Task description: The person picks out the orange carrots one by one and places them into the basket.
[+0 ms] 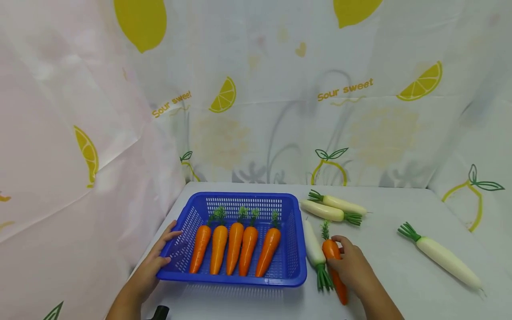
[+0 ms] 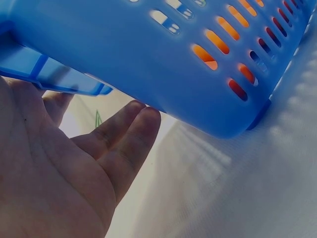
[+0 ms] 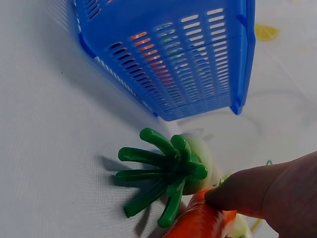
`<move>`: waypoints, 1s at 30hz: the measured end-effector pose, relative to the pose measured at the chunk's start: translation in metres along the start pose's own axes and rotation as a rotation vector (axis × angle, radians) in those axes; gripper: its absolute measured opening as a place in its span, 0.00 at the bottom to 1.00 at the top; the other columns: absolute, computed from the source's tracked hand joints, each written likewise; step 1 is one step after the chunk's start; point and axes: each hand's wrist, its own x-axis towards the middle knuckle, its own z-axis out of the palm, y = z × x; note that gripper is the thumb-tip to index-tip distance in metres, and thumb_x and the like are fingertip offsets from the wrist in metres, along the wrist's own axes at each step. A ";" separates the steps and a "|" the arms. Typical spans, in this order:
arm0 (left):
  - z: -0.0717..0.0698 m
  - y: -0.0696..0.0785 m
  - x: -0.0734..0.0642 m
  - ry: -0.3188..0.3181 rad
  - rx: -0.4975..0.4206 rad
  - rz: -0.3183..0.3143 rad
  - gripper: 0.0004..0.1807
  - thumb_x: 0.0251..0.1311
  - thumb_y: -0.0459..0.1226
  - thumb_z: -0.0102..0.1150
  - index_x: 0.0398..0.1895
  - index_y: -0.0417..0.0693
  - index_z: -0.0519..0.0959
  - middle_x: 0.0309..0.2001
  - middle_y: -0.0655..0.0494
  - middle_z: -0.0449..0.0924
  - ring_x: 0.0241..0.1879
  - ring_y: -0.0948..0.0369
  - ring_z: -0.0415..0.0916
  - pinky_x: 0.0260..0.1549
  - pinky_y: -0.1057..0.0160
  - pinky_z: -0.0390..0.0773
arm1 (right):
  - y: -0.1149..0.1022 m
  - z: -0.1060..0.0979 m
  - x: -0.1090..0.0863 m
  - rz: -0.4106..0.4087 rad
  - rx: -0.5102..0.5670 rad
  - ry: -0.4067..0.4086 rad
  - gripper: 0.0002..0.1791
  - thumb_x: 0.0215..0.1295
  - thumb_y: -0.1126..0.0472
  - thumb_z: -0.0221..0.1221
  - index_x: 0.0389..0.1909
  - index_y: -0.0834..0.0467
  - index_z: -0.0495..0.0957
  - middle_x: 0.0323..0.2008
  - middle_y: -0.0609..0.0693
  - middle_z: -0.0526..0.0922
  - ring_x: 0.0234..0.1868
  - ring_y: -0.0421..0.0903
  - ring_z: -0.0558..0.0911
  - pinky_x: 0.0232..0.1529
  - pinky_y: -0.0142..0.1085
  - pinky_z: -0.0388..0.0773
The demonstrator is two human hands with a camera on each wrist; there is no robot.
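Observation:
My left hand (image 1: 151, 266) holds the left rim of a blue plastic basket (image 1: 232, 279), its digits lapping over the edge. Seen from the left wrist, fingers (image 2: 131, 141) touch the basket's outside. Several orange carrots (image 1: 234, 249) with green tops lie side by side in the basket. To the right of it, my right hand (image 1: 352, 264) grips another carrot (image 1: 331, 251) between thumb and fingers; this carrot (image 3: 198, 220) also shows in the right wrist view. Between that carrot and the basket lies a white radish (image 1: 314, 244), its green stalks (image 3: 163, 171) toward me.
Two more white radishes, a rear one (image 1: 345, 205) and a nearer one (image 1: 323, 211), lie behind the right hand. A single radish (image 1: 448, 261) is at the far right of the white table (image 1: 394, 284). Lemon-print cloth (image 1: 256, 133) encloses the table. A black object (image 1: 161, 312) pokes in at the bottom.

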 end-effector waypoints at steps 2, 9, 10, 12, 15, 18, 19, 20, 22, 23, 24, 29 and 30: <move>0.001 -0.001 0.000 -0.002 -0.006 0.004 0.39 0.60 0.27 0.43 0.79 0.47 0.59 0.87 0.55 0.27 0.80 0.27 0.27 0.66 0.21 0.51 | 0.001 -0.001 0.000 0.000 0.001 -0.002 0.37 0.66 0.60 0.64 0.75 0.59 0.64 0.61 0.69 0.77 0.58 0.63 0.81 0.50 0.55 0.85; 0.001 -0.001 0.000 -0.001 -0.011 0.014 0.39 0.60 0.28 0.42 0.79 0.48 0.59 0.87 0.55 0.27 0.80 0.27 0.26 0.67 0.22 0.50 | 0.004 -0.002 0.003 -0.004 0.033 0.004 0.37 0.66 0.59 0.64 0.75 0.60 0.64 0.59 0.68 0.79 0.57 0.62 0.82 0.47 0.52 0.85; 0.001 -0.001 0.001 -0.001 -0.010 0.016 0.39 0.60 0.28 0.42 0.79 0.48 0.59 0.87 0.55 0.27 0.80 0.27 0.26 0.67 0.22 0.50 | 0.004 -0.002 0.003 0.001 0.041 0.004 0.37 0.66 0.59 0.64 0.75 0.60 0.64 0.59 0.68 0.78 0.57 0.62 0.81 0.46 0.51 0.86; 0.001 -0.001 0.001 0.000 -0.006 0.019 0.39 0.60 0.27 0.43 0.79 0.47 0.59 0.87 0.55 0.28 0.80 0.27 0.26 0.66 0.22 0.51 | 0.005 -0.002 0.003 0.012 0.061 0.002 0.37 0.66 0.58 0.64 0.75 0.59 0.64 0.60 0.68 0.77 0.57 0.61 0.81 0.45 0.50 0.86; 0.000 -0.001 0.001 0.000 -0.003 0.014 0.40 0.59 0.28 0.43 0.79 0.47 0.59 0.87 0.55 0.28 0.80 0.27 0.26 0.66 0.22 0.50 | 0.004 -0.001 0.002 0.019 0.083 0.001 0.38 0.67 0.58 0.65 0.75 0.59 0.63 0.61 0.69 0.76 0.56 0.61 0.82 0.43 0.48 0.86; 0.000 -0.001 0.001 0.002 -0.005 0.009 0.40 0.59 0.28 0.43 0.79 0.48 0.59 0.87 0.55 0.28 0.80 0.27 0.26 0.66 0.21 0.51 | 0.004 -0.001 0.002 0.021 0.101 0.003 0.38 0.67 0.59 0.64 0.75 0.60 0.63 0.61 0.70 0.76 0.56 0.61 0.82 0.42 0.47 0.86; 0.000 -0.001 0.001 0.002 -0.005 0.008 0.40 0.59 0.28 0.44 0.79 0.48 0.59 0.87 0.55 0.28 0.80 0.27 0.26 0.66 0.21 0.51 | 0.004 -0.001 0.002 0.023 0.104 0.002 0.38 0.67 0.59 0.64 0.76 0.60 0.63 0.62 0.70 0.75 0.57 0.61 0.82 0.43 0.48 0.86; 0.000 -0.001 0.001 0.001 -0.006 0.009 0.40 0.59 0.28 0.44 0.79 0.48 0.59 0.87 0.55 0.28 0.80 0.27 0.26 0.67 0.21 0.51 | 0.004 -0.001 0.002 0.029 0.110 0.001 0.38 0.67 0.59 0.64 0.76 0.59 0.62 0.62 0.70 0.75 0.57 0.62 0.81 0.43 0.48 0.86; 0.000 -0.001 0.000 0.000 -0.006 0.010 0.40 0.59 0.28 0.43 0.79 0.48 0.59 0.87 0.55 0.27 0.80 0.26 0.26 0.66 0.21 0.52 | 0.005 -0.001 0.002 0.038 0.115 -0.002 0.38 0.67 0.58 0.64 0.76 0.59 0.62 0.63 0.71 0.74 0.58 0.63 0.80 0.44 0.50 0.86; 0.000 -0.001 0.000 -0.002 -0.006 0.009 0.40 0.59 0.28 0.43 0.79 0.48 0.59 0.87 0.56 0.27 0.80 0.26 0.26 0.66 0.21 0.53 | 0.005 -0.001 0.002 0.042 0.116 -0.004 0.38 0.68 0.58 0.64 0.76 0.59 0.61 0.64 0.71 0.74 0.58 0.64 0.80 0.44 0.50 0.86; 0.000 -0.001 0.000 -0.002 -0.005 0.009 0.40 0.60 0.28 0.43 0.80 0.48 0.59 0.87 0.56 0.27 0.80 0.27 0.26 0.66 0.21 0.52 | 0.005 -0.001 0.002 0.050 0.116 -0.005 0.38 0.68 0.58 0.64 0.76 0.59 0.61 0.64 0.71 0.73 0.59 0.64 0.80 0.45 0.51 0.86; 0.001 -0.002 0.000 0.001 -0.002 0.001 0.40 0.59 0.27 0.43 0.80 0.48 0.59 0.87 0.57 0.27 0.80 0.26 0.27 0.66 0.22 0.56 | 0.006 -0.002 0.002 0.068 0.130 -0.010 0.38 0.68 0.57 0.63 0.77 0.58 0.61 0.66 0.72 0.72 0.59 0.65 0.80 0.46 0.53 0.86; 0.001 -0.002 0.000 0.001 -0.002 0.003 0.40 0.59 0.27 0.43 0.80 0.48 0.59 0.87 0.56 0.27 0.80 0.26 0.27 0.65 0.22 0.57 | 0.006 -0.002 0.002 0.070 0.136 -0.010 0.38 0.68 0.57 0.63 0.77 0.58 0.61 0.66 0.72 0.72 0.58 0.64 0.80 0.46 0.53 0.87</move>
